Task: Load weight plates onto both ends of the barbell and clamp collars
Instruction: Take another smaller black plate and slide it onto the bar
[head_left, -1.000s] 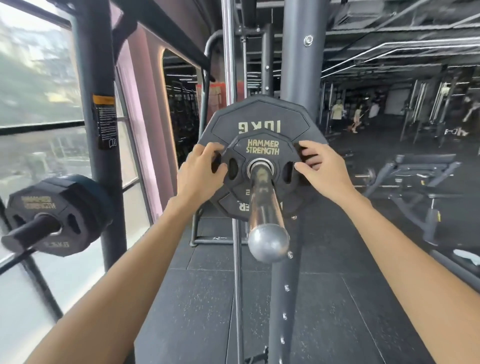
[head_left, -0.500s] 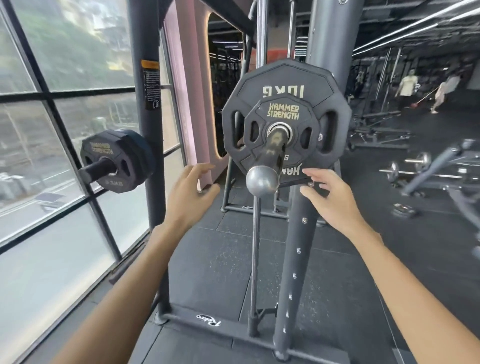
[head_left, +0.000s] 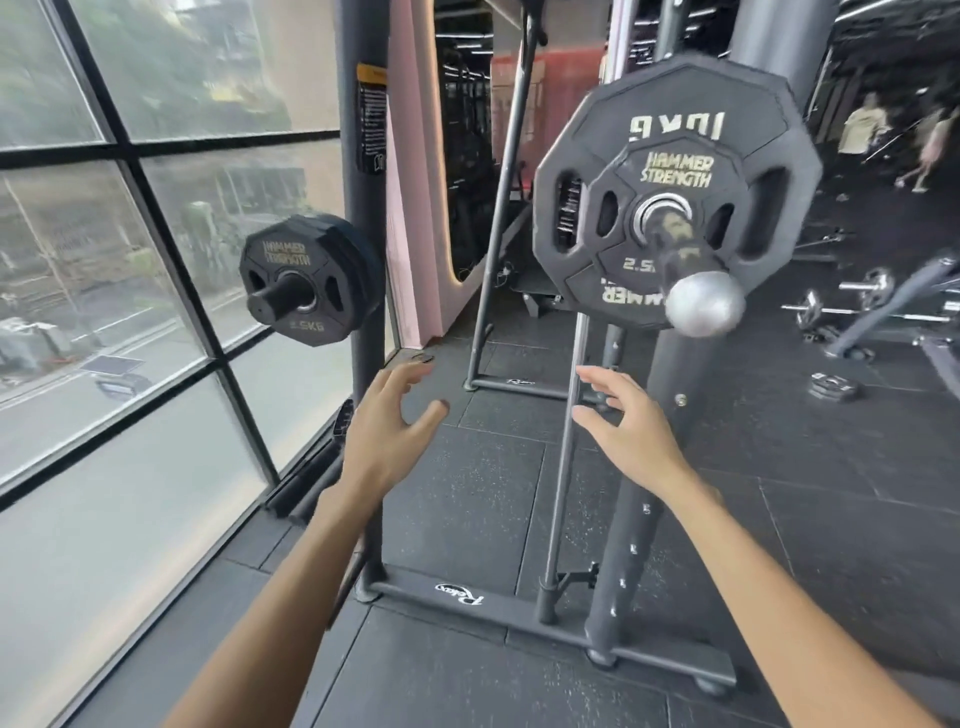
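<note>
The barbell sleeve (head_left: 698, 293) points toward me at the upper right, ending in a rounded silver tip. On it sit a large black 10 kg plate (head_left: 685, 88) and, in front of it, a smaller 2.5 kg plate (head_left: 675, 174) marked Hammer Strength. No collar shows on the sleeve. My left hand (head_left: 387, 426) and my right hand (head_left: 631, 426) hang below the plates with fingers spread, holding nothing and touching nothing. More 2.5 kg plates (head_left: 306, 280) are stacked on a storage peg at the left post.
The rack's upright posts (head_left: 363, 467) and floor frame (head_left: 519, 610) stand right in front of me. A big window (head_left: 130, 260) fills the left. A loose plate (head_left: 834, 387) and barbells (head_left: 862, 296) lie on the floor at the right. People stand at the far right.
Both hands have let go of the small plate on the sleeve and dropped below it. My view has turned left and down, so the storage peg's plates sit closer to the centre.
</note>
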